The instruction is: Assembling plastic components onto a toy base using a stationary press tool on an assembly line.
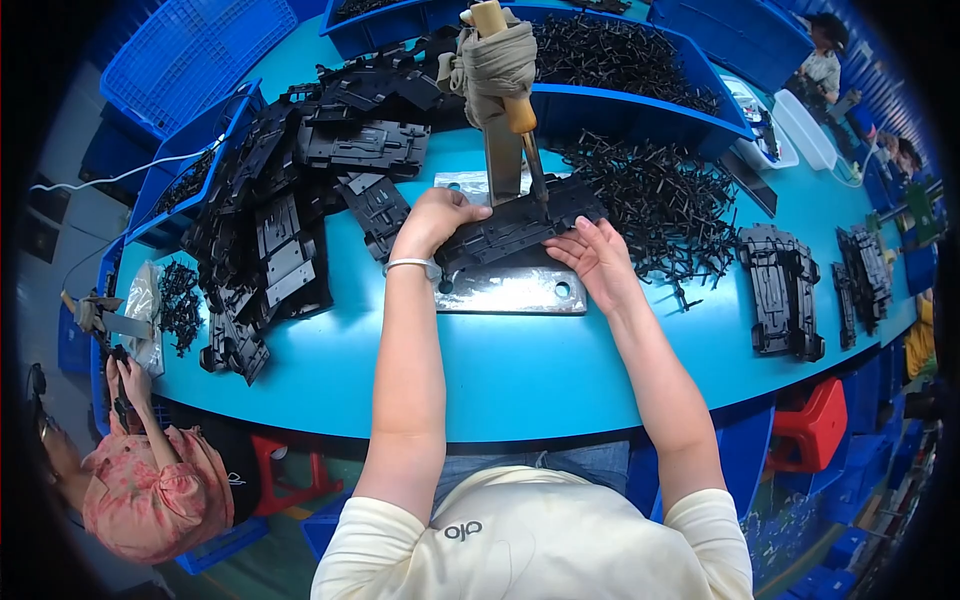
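Note:
A black plastic chassis plate (500, 228) lies tilted over a silver metal base plate (510, 292) in front of me. My left hand (432, 222) is closed on its left end, the thumb on top and the other fingers hidden. My right hand (592, 258) grips the near edge by the right end, with loosely curled fingers. Above it stands a soldering-iron-like tool (519, 112) with a wooden handle, tied with grey cloth to an upright metal bracket (502, 160). The thin metal tip comes down onto the chassis plate; exact contact is too small to tell.
Black chassis plates (285, 225) are heaped at left. Small black rod-like parts (665, 205) lie piled at right, with more in a blue bin (640, 115) behind. Stacked chassis plates (782, 290) stand far right. Another person (160, 490) works at lower left, near a red stool (815, 425) opposite.

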`<state>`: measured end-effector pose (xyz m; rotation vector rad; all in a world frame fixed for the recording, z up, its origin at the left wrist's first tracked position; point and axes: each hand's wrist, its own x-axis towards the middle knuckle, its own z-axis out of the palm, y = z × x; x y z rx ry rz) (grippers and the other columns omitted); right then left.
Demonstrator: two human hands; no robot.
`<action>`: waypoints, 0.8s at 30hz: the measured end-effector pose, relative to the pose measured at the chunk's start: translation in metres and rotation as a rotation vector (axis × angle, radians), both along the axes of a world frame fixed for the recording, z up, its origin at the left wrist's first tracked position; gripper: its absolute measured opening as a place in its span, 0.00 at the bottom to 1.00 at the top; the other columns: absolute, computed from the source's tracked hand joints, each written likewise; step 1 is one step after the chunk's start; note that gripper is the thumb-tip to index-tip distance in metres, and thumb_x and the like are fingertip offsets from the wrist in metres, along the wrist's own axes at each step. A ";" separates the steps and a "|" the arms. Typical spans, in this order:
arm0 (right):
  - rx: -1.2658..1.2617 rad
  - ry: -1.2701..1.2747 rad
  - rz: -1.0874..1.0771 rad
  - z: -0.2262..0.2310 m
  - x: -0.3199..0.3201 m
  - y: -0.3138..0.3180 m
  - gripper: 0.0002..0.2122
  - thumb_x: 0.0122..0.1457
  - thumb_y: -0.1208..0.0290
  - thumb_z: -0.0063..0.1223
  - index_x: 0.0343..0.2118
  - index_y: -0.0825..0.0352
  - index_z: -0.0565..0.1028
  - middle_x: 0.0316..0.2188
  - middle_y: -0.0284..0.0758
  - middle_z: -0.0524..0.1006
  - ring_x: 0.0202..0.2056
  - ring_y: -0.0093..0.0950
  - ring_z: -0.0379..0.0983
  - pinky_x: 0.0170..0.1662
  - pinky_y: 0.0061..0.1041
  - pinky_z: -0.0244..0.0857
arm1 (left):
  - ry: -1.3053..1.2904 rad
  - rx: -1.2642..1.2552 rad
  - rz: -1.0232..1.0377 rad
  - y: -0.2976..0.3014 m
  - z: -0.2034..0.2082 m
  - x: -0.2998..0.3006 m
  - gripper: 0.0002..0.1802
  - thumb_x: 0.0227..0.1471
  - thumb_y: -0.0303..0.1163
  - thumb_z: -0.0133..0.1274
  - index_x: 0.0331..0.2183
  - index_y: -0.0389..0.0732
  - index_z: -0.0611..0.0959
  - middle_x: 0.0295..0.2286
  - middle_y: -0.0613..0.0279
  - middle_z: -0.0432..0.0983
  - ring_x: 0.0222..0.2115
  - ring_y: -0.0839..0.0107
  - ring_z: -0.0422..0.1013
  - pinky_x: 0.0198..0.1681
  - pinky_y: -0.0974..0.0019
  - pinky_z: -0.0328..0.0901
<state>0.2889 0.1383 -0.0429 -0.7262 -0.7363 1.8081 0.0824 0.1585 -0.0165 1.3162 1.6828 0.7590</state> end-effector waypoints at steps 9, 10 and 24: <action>0.003 0.015 0.005 0.002 0.000 0.001 0.12 0.48 0.70 0.44 0.30 0.70 0.57 0.27 0.44 0.67 0.31 0.34 0.67 0.34 0.27 0.64 | -0.024 -0.008 0.001 0.000 0.003 0.001 0.14 0.30 0.33 0.55 0.17 0.30 0.73 0.13 0.60 0.67 0.13 0.77 0.62 0.18 0.74 0.58; 0.003 0.016 0.011 0.003 0.000 0.001 0.12 0.48 0.70 0.44 0.30 0.70 0.57 0.27 0.44 0.67 0.30 0.34 0.67 0.34 0.27 0.64 | -0.023 -0.005 0.003 0.000 0.002 0.000 0.14 0.30 0.33 0.55 0.17 0.30 0.73 0.13 0.60 0.67 0.13 0.77 0.62 0.18 0.74 0.58; 0.019 0.078 0.027 -0.003 0.003 0.001 0.11 0.49 0.70 0.42 0.30 0.70 0.58 0.27 0.45 0.67 0.31 0.35 0.67 0.34 0.28 0.64 | -0.022 -0.046 -0.017 -0.001 0.004 0.002 0.14 0.30 0.32 0.56 0.13 0.32 0.71 0.11 0.63 0.65 0.12 0.77 0.59 0.17 0.73 0.56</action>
